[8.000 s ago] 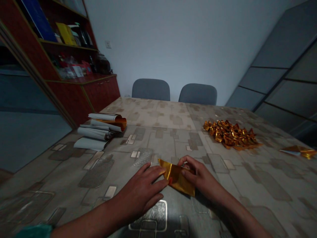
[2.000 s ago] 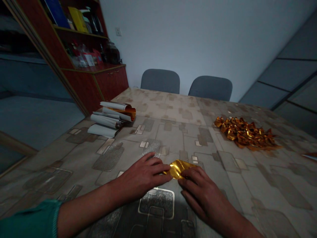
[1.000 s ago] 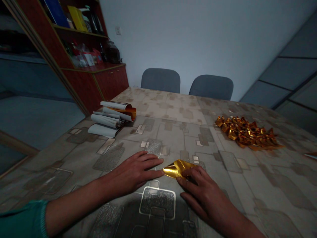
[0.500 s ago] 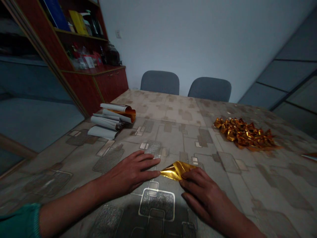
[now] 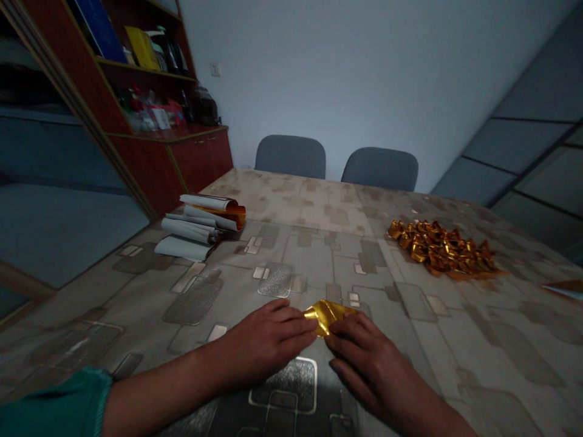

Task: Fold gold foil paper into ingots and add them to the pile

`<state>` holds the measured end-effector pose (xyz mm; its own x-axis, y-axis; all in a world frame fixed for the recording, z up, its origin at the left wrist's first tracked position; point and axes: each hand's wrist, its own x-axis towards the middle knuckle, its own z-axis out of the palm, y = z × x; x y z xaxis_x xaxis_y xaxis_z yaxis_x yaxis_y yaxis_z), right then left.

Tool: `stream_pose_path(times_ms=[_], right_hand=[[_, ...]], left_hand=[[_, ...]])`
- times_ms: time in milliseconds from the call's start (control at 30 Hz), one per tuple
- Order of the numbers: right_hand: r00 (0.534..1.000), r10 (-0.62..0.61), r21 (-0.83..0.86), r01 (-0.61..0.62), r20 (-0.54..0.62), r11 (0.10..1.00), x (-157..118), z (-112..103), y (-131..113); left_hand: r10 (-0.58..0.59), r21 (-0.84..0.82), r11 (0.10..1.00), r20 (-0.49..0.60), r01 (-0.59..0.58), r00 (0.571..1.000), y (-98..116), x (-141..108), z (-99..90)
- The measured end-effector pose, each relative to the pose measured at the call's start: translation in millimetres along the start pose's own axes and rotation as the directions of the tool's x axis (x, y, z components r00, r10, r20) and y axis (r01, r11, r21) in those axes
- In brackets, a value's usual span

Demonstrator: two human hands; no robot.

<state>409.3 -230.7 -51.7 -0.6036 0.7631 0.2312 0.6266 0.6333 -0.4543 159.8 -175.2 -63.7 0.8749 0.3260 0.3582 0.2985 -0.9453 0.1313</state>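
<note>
A folded sheet of gold foil paper (image 5: 324, 312) lies on the table just in front of me, its sides tapering under my fingers. My left hand (image 5: 276, 334) covers its left end, with the fingers close together and pressed on the foil; the thumb is hidden. On the right end, my right hand (image 5: 364, 352) has its fingers bent over the foil, gripping it against the tabletop. The foil's middle shows between both sets of fingertips.
Several folded gold foil pieces (image 5: 444, 249) sit clustered at the right. A stack of curled foil sheets (image 5: 186, 230), pale backs outward, rests at the left. Another foil sheet (image 5: 565, 290) shows at the right edge. Two grey chairs (image 5: 290, 156) stand behind the patterned table (image 5: 310, 209).
My left hand has moved right, from the foil's left tip onto its left end, with its fingers drawn together. My right hand stays on the right end. The view has shifted slightly.
</note>
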Motion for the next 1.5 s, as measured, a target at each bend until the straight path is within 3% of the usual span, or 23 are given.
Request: stream_pose_path(times_ms=[167,300,433,533,600,900,1100,1267,1500], right_hand=[[1.0,-0.006,0.04,0.006,-0.007,0.999,-0.1,-2.2,0.0],[0.998,0.027,0.11,-0.02,-0.056,0.994,4.8,-2.2,7.4],[0.965,0.242,0.227,-0.213,-0.104,0.95,19.2,-2.1,20.4],[0.917,0.377,0.119,-0.364,-0.128,0.924,33.6,-0.9,26.5],[0.903,0.408,0.078,-0.4,-0.137,0.913,42.4,0.6,28.9],[0.908,0.417,0.292,-0.386,-0.05,0.875,51.4,4.1,33.0],[0.91,0.415,0.645,-0.322,0.008,0.693,48.2,1.4,16.9],[0.91,0.414,0.688,-0.293,-0.012,0.664,49.7,1.4,10.3],[0.903,0.427,0.732,-0.322,0.047,0.6,47.9,2.5,11.8]], left_hand=[[-0.054,-0.139,0.989,-0.002,0.053,0.999,-4.6,-2.9,-4.1],[-0.168,-0.18,0.968,0.034,0.172,0.985,-4.0,11.0,1.5],[-0.266,-0.116,0.957,0.025,0.268,0.964,-4.2,27.3,12.6],[-0.323,-0.141,0.938,-0.013,0.318,0.946,-4.0,31.5,16.4],[-0.366,-0.176,0.918,-0.03,0.356,0.93,-2.8,31.2,15.5],[-0.447,-0.308,0.856,-0.036,0.415,0.894,-0.6,29.5,13.0],[-0.502,-0.541,0.736,-0.035,0.406,0.864,-3.6,31.2,10.2],[-0.499,-0.632,0.685,-0.046,0.362,0.865,-3.0,29.9,8.3],[-0.502,-0.614,0.705,-0.078,0.355,0.861,-2.7,28.5,8.4]])
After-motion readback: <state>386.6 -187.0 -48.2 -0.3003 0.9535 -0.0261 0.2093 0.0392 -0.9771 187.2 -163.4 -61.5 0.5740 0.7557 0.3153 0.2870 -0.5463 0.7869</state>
